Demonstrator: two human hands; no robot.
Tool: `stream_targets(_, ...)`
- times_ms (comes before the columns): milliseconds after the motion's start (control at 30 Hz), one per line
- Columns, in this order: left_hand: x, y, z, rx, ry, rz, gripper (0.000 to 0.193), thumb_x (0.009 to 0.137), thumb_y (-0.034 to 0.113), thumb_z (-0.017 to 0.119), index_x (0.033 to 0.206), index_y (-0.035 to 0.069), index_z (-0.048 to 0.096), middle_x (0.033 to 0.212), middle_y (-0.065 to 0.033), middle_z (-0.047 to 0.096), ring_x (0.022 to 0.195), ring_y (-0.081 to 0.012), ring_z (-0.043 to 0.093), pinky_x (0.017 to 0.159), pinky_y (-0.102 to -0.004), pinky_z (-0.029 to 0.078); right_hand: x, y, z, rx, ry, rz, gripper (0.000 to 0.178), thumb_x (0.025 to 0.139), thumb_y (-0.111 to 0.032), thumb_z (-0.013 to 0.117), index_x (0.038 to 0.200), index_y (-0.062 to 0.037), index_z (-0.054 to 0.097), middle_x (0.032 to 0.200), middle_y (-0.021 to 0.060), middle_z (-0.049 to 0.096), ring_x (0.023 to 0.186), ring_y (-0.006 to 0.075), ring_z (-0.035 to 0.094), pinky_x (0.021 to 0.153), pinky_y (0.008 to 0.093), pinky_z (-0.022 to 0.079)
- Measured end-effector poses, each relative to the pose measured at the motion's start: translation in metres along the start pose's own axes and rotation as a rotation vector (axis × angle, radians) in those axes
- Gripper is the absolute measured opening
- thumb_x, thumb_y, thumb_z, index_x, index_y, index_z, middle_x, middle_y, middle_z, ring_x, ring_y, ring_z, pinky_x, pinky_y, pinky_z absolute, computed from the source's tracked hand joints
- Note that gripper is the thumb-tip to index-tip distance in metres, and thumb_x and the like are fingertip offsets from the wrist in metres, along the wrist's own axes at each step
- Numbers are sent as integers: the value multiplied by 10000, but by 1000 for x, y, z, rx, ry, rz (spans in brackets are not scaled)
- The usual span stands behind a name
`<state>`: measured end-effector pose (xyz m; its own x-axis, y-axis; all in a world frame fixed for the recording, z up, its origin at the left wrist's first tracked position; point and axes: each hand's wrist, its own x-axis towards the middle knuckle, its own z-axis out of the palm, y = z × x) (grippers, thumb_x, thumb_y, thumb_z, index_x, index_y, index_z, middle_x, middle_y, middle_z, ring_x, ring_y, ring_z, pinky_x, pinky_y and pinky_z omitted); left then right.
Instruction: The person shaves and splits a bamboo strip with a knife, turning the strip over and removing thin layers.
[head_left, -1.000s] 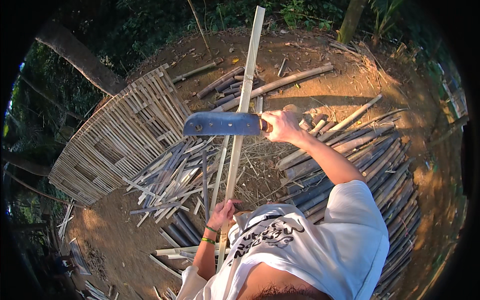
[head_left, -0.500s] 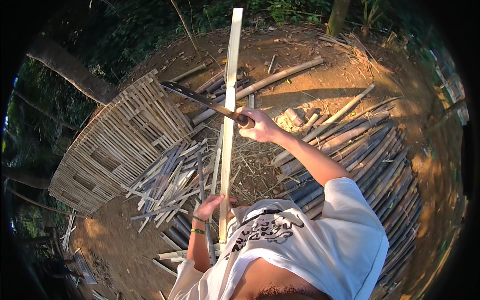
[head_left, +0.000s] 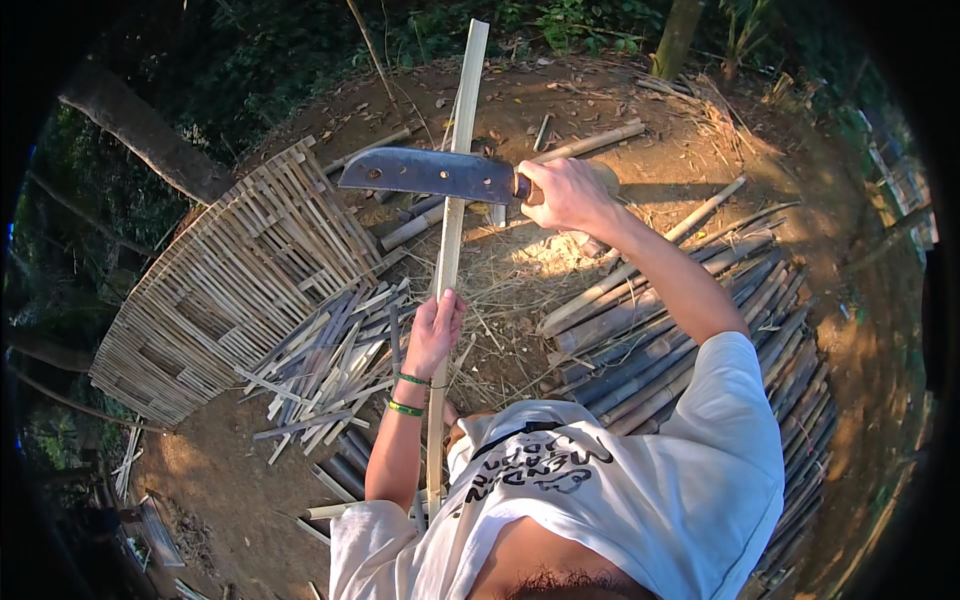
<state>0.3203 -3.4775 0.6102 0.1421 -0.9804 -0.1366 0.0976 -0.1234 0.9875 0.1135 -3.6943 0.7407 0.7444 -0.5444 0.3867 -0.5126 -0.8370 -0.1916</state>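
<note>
A long pale bamboo strip [head_left: 447, 250] runs away from my body, its far end near the dark plants. My left hand [head_left: 438, 328] is closed around its middle, with two green bands on that wrist. In my right hand [head_left: 568, 194] I grip the handle of a machete [head_left: 425, 173]. Its broad dark blade, with several round holes, lies crosswise over the strip, broad face toward me, tip to the left. Whether the edge touches the strip I cannot tell. The strip's near end runs down beside my white shirt.
A pile of split bamboo strips [head_left: 330, 350] lies at left, beside a large slatted bamboo panel [head_left: 225, 290]. Many bamboo poles [head_left: 720, 340] are stacked at right. More poles [head_left: 600, 140] lie ahead on the dirt, with a tree trunk [head_left: 145, 135] at far left.
My left hand has moved up the strip, away from my body. My right hand has shifted right and farther off, and the machete has turned from slanted edge-on to nearly level, broad face showing.
</note>
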Motion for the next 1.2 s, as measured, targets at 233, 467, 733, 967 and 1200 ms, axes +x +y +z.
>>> stream_targets(233, -37, -4, 31, 128, 94, -20, 402, 1071, 379, 445, 843, 59, 527, 616, 53, 414, 499, -45, 380, 440, -227, 324, 38, 62, -16, -79, -43, 204, 195, 743, -196, 669, 848, -48, 598, 593, 95, 614, 526, 249, 623, 550, 413, 522)
stream_targets(467, -40, -9, 24, 275, 176, 51, 441, 1067, 376, 453, 787, 47, 545, 582, 27, 471, 515, -63, 448, 453, -245, 345, 24, 27, -5, -202, -213, -40, 270, 722, -180, 686, 964, -75, 629, 584, 37, 548, 491, 196, 538, 491, 361, 448)
stream_targets(733, -83, -34, 25, 369, 261, -7, 402, 1045, 303, 486, 806, -3, 590, 578, -92, 540, 525, -186, 528, 519, -341, 415, 69, 153, -106, -115, 317, 542, 225, 798, -263, 623, 909, -67, 637, 625, 68, 620, 604, 238, 631, 628, 420, 517)
stream_targets(967, -62, -34, 36, 702, 471, 142, 306, 1020, 202, 515, 801, -9, 487, 557, -226, 529, 530, -444, 538, 487, -506, 367, -38, 3, -7, 70, -168, 123, 268, 749, -212, 682, 975, -82, 618, 621, 65, 612, 519, 236, 614, 515, 380, 522)
stream_targets(1200, -61, -34, 45, 784, 451, 231, 269, 1021, 162, 509, 819, -15, 498, 524, -221, 486, 487, -425, 513, 462, -503, 347, -58, -15, 49, 19, -138, -212, 390, 610, -193, 749, 940, -44, 605, 724, 155, 642, 667, 368, 669, 574, 467, 544)
